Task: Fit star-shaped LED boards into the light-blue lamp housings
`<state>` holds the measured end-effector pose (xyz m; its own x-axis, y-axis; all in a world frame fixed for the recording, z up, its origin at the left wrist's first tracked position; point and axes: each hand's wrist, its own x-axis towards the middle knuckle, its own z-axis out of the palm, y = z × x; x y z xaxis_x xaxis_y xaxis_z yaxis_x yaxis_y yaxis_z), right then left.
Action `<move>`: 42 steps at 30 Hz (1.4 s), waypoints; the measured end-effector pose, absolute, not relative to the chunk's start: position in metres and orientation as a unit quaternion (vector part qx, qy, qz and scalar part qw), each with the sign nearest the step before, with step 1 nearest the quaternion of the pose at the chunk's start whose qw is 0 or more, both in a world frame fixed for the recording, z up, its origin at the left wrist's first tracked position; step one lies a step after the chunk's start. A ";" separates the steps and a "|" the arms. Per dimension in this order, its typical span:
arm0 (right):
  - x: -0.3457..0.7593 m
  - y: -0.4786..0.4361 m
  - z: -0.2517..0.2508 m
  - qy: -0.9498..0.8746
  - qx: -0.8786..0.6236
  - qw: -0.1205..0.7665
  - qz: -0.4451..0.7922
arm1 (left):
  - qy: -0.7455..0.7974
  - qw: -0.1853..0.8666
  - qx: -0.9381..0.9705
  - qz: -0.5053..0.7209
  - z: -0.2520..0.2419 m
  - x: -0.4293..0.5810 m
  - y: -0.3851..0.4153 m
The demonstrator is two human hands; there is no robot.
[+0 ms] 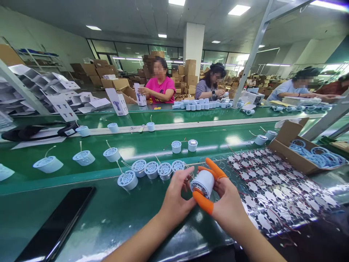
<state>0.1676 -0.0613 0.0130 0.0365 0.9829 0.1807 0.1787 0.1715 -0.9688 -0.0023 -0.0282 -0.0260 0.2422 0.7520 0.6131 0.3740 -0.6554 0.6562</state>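
Note:
In front of me a light blue round motor housing (204,182) is held tilted above the table. My right hand (225,193), with orange finger cots on its thumb and fingers, is closed around it. At its left side is my left hand (178,191), fingers curled and thumb against the housing's lower edge; some of its fingertips are hidden. Several similar housings (151,169) with short wires stand in a row just beyond my left hand. To the right of my right hand lie many white flat pieces (272,182) with thin red wires.
A black phone (57,225) lies at the left. A cardboard box (289,149) of blue rings stands at the right. More housings (111,154) sit along the green conveyor belt (218,142). Co-workers (162,85) sit across, beside white boxes (117,102). A metal post (252,54) rises at the right.

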 end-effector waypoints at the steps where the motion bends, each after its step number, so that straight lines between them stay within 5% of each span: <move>1: 0.165 -0.062 0.014 -0.569 -0.518 0.519 0.371 | 0.383 0.128 0.759 0.510 -0.025 -0.003 -0.030; 5: 0.158 -0.060 0.011 -0.549 -0.509 0.543 0.379 | 0.321 -0.075 0.844 0.424 -0.007 -0.003 -0.036; 9: 0.189 -0.050 0.015 -0.594 -0.514 0.505 0.357 | 0.318 -0.079 0.899 0.291 0.036 -0.018 -0.003; 15: 0.288 -0.052 0.024 -0.639 -0.731 0.062 0.230 | 0.593 -0.069 0.798 0.087 0.064 -0.078 0.135; 20: 0.293 -0.056 0.017 -0.647 -0.716 -0.056 0.257 | 0.671 -0.023 0.740 -0.040 0.043 -0.099 0.188; 27: 0.280 -0.056 0.014 -0.654 -0.732 -0.028 0.190 | 0.620 0.016 0.784 -0.025 0.025 -0.033 0.192; 34: 0.292 -0.035 0.003 -0.660 -0.692 0.134 0.260 | 0.601 0.041 0.798 0.028 0.029 0.029 0.181; 38: 0.302 -0.022 -0.007 -0.623 -0.721 0.184 0.239 | 0.512 0.059 0.848 0.122 0.040 0.035 0.128; 42: 0.300 -0.021 -0.012 -0.615 -0.738 0.162 0.224 | 0.389 0.182 0.875 0.221 0.023 0.025 0.040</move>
<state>0.3004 -0.0205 -0.0118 0.1424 0.9810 -0.1320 0.8359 -0.1906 -0.5147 0.0254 0.0396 0.0234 0.5994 0.7618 0.2457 0.6004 -0.6309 0.4915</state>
